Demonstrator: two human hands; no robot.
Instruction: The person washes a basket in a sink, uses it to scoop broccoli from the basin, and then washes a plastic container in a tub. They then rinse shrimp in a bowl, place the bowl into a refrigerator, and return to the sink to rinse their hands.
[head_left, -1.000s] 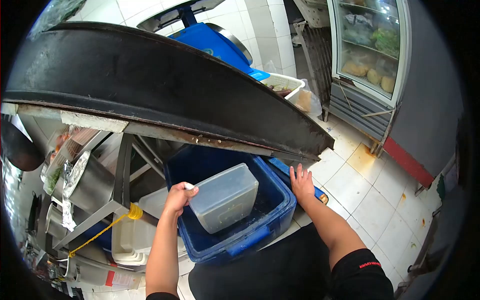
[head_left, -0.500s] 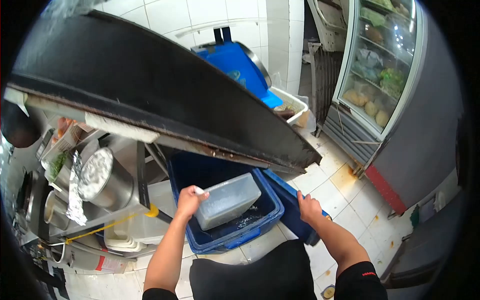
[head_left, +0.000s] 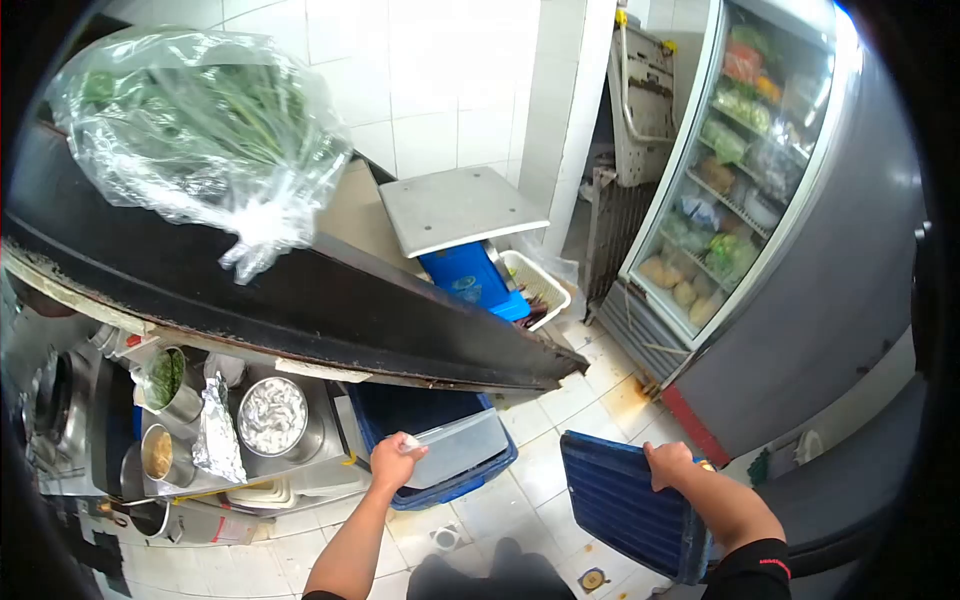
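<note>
My left hand (head_left: 393, 463) is closed on the near left corner of a translucent rectangular plastic container (head_left: 462, 447), with something white at the thumb. The container overlaps the opening of a large blue bin (head_left: 450, 490), whose far part is hidden under the dark counter. Off to the right, my right hand (head_left: 670, 464) grips the upper edge of a ribbed dark blue lid (head_left: 625, 505). The lid hangs tilted over the tiled floor, apart from the bin.
A dark counter (head_left: 400, 335) crosses the view, bearing a bag of green vegetables (head_left: 200, 130). Below it, a metal shelf holds a pot of white pieces (head_left: 273, 415), foil (head_left: 217, 430) and smaller pots. A glass-door fridge (head_left: 715, 180) stands right; a white basket (head_left: 555, 290) sits behind the counter.
My right hand has moved the lid rightward, away from the bin's side. The container now shows more flatly over the bin opening, still in my left hand. The camera view has tilted up.
</note>
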